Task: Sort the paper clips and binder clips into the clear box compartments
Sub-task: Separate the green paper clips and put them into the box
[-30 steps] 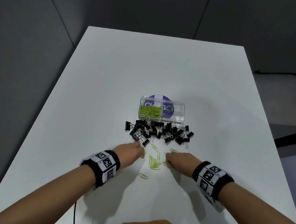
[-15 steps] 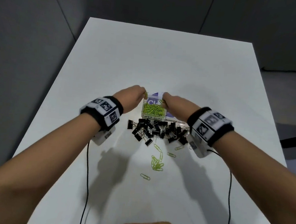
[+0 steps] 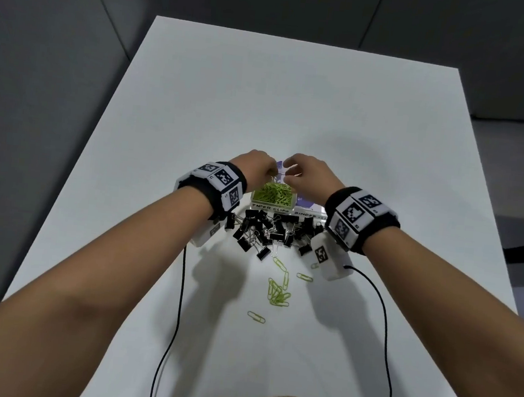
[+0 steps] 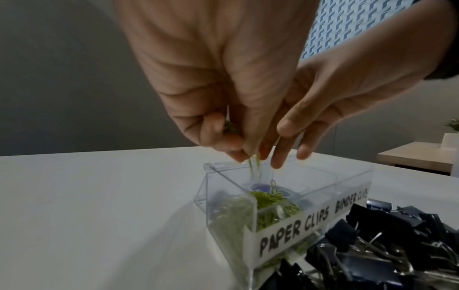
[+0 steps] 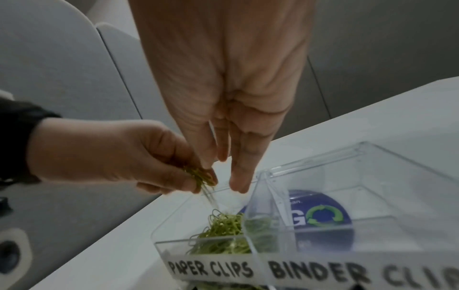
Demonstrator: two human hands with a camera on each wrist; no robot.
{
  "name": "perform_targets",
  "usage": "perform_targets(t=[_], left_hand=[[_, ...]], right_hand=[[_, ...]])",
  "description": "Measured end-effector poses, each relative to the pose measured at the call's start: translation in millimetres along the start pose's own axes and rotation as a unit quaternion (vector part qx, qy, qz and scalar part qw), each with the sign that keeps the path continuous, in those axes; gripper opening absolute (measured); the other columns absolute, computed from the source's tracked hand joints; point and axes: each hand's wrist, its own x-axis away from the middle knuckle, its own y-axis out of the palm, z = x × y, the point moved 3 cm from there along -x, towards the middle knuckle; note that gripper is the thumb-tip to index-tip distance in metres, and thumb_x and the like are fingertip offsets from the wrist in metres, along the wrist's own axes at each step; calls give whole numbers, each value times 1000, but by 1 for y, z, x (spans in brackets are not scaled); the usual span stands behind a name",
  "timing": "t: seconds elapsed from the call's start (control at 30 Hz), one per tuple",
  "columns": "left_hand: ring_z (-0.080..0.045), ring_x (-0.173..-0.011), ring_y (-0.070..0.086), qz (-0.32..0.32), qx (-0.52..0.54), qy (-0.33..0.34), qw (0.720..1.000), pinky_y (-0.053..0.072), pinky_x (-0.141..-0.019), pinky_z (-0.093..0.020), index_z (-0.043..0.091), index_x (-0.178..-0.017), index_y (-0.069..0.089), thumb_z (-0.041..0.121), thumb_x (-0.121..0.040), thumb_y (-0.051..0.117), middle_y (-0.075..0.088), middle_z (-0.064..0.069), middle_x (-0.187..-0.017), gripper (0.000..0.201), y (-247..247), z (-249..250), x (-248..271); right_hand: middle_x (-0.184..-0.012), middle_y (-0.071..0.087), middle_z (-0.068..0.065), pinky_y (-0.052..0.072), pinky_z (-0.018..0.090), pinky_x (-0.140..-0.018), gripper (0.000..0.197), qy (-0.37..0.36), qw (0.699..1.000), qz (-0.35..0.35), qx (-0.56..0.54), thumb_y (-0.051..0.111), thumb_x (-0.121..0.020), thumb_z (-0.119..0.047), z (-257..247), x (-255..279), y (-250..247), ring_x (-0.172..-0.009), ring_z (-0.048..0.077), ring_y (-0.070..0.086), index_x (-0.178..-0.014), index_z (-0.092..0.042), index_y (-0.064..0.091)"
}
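The clear box (image 3: 274, 208) stands mid-table; its left compartment, labelled PAPER CLIPS, holds a heap of green paper clips (image 3: 275, 193). The right compartment (image 5: 320, 215), labelled for binder clips, shows only a purple sticker. Both hands hover over the left compartment. My left hand (image 3: 259, 167) pinches a small bunch of green paper clips (image 5: 198, 176), which dangle toward the box. My right hand (image 3: 307, 175) has straight fingers (image 5: 238, 176) pointing down and holds nothing. A pile of black binder clips (image 3: 267, 231) lies against the box front.
Several loose green paper clips (image 3: 278, 292) lie on the white table (image 3: 357, 127) nearer to me, with one apart (image 3: 255, 316). Black cables trail from both wrist cameras. The table's left edge drops to grey floor.
Both hands rose from the loose paper clips near me and moved forward over the box's left compartment. The right hand's fingers have straightened; the left still pinches its clips.
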Motion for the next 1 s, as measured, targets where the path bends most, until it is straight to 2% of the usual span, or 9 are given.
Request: perform_targets(t=[0.1,0.23,0.3,0.4,0.5,0.57,0.7,0.83,1.0], left_hand=[[-24,-114,56,-13,5,6,1000,43,-98,-33,12,-124,58,16,-94,50,60,-9,-126,31,5,4,2],[-19,-113,55,37,-35,50,997,47,-96,-35,21,-118,61,22,-96,45,60,1,-123,27,8,14,25],[-15,-107,56,38,-39,96,994,49,-92,-31,21,-112,62,24,-97,44,61,4,-115,24,21,24,44],[-14,-105,56,-22,-72,181,981,50,-90,-27,18,-114,62,23,-97,44,60,1,-114,25,64,39,71],[-19,-115,52,-53,-113,217,968,50,-93,-34,16,-126,54,21,-96,45,54,-2,-126,32,103,45,81],[-23,-119,48,-58,-141,206,967,48,-93,-37,14,-132,49,18,-96,44,49,-5,-132,36,118,47,81],[-26,-114,49,-49,-136,160,976,47,-90,-38,9,-129,49,15,-95,47,49,-10,-127,35,129,43,76],[-28,-113,50,-74,-77,89,990,43,-92,-36,6,-123,53,14,-95,48,53,-12,-121,29,131,42,75],[-30,-111,52,-121,-73,53,989,44,-92,-37,2,-110,59,11,-95,43,58,-15,-116,23,129,42,79]], right_hand=[[-108,64,12,54,37,-85,25,-10,999,31,-26,50,-90,-9,11,17,-5,-89,22,60,-114,-7,56],[-86,58,1,44,15,-64,12,-62,994,-7,85,50,-93,-13,29,56,5,-77,16,55,-95,-8,60],[-84,61,1,36,12,-59,12,-86,983,-58,155,50,-92,-14,44,78,20,-74,18,57,-90,-9,61],[-99,64,5,37,15,-63,13,-86,965,-82,234,51,-92,-15,68,101,42,-81,17,57,-96,-10,62],[-112,58,7,48,32,-73,21,-83,958,-54,268,50,-92,-16,84,115,57,-96,25,58,-111,-10,58],[-112,56,9,48,35,-70,25,-86,955,-20,282,48,-92,-10,91,118,62,-100,29,57,-115,-9,56],[-105,56,11,41,34,-60,16,-65,946,18,317,49,-89,-2,105,117,64,-96,29,55,-102,-6,57],[-103,57,11,45,36,-68,12,-16,965,17,260,46,-92,-9,110,119,66,-95,28,54,-95,-5,57],[-101,54,14,45,33,-75,6,46,982,-49,177,54,-86,-7,105,121,65,-89,28,56,-82,-8,58]])
